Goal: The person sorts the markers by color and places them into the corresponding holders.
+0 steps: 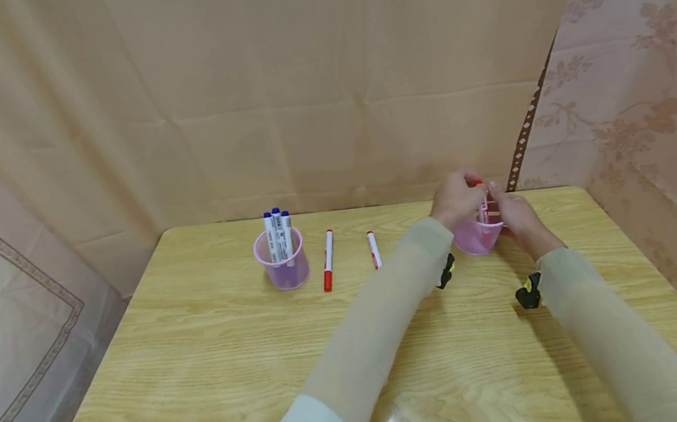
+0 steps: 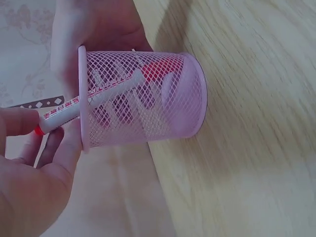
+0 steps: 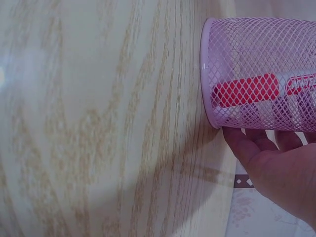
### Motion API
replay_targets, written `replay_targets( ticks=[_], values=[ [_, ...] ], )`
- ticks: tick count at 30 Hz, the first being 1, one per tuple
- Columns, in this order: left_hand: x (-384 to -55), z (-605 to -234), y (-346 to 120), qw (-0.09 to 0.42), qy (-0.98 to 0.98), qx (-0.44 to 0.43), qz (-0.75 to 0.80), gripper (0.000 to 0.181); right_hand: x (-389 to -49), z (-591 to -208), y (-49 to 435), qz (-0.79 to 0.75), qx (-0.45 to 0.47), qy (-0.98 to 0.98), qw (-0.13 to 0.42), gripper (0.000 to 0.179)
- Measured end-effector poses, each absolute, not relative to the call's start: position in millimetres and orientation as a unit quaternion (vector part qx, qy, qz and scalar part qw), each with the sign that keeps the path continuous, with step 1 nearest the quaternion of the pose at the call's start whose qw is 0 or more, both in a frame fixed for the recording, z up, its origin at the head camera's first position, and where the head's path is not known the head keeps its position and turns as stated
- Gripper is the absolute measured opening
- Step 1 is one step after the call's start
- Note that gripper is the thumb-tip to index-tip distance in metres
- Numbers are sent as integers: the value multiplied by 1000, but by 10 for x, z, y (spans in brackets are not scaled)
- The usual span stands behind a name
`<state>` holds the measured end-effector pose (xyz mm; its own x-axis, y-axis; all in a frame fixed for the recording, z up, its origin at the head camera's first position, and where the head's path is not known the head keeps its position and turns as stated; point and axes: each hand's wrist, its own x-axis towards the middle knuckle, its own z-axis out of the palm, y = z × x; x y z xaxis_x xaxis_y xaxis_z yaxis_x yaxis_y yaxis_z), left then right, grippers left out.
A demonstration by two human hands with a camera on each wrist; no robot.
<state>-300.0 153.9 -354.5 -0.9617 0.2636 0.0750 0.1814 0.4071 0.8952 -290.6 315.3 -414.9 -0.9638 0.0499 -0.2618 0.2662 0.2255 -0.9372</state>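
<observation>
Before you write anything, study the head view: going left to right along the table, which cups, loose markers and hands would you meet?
Round pink cup holding white blue-tipped markers, white marker with red cap, second white-and-red marker, left hand, pink mesh cup, right hand.

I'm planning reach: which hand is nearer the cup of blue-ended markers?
Left. The left hand, right of that cup, holds a red-ended marker; the right hand, farther right, holds the other cup.

The left hand (image 1: 455, 202) pinches a marker (image 1: 484, 211) in the right cup (image 1: 477, 240), held by the right hand (image 1: 523, 219). Two red markers (image 1: 328, 257) lie on the worktop (image 1: 205, 365) beside the left cup (image 1: 288, 276) of blue markers (image 1: 279, 235).
</observation>
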Motion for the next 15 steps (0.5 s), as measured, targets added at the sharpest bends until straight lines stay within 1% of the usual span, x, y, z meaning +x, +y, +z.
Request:
replay_targets(
  ticks=[3,6,9,13,15],
  values=[
    [-3015,-3565,1558,42,815,96,570,19,-2911,-4149,3139,-617,102,776,87,86],
    [-3031,-3587,1589,32,813,67,577,18,-2917,-4150,3125,-615,101,776,91,86],
    [-3048,-3604,1611,16,830,60,555,16,-2923,-4154,3121,-617,102,775,90,84],
    [-3065,-3619,1629,-5,844,61,534,15,-2924,-4156,3130,-630,103,765,86,75],
    [-3071,-3629,1637,-11,843,59,534,14,-2922,-4155,3137,-629,106,765,89,76]
  ],
)
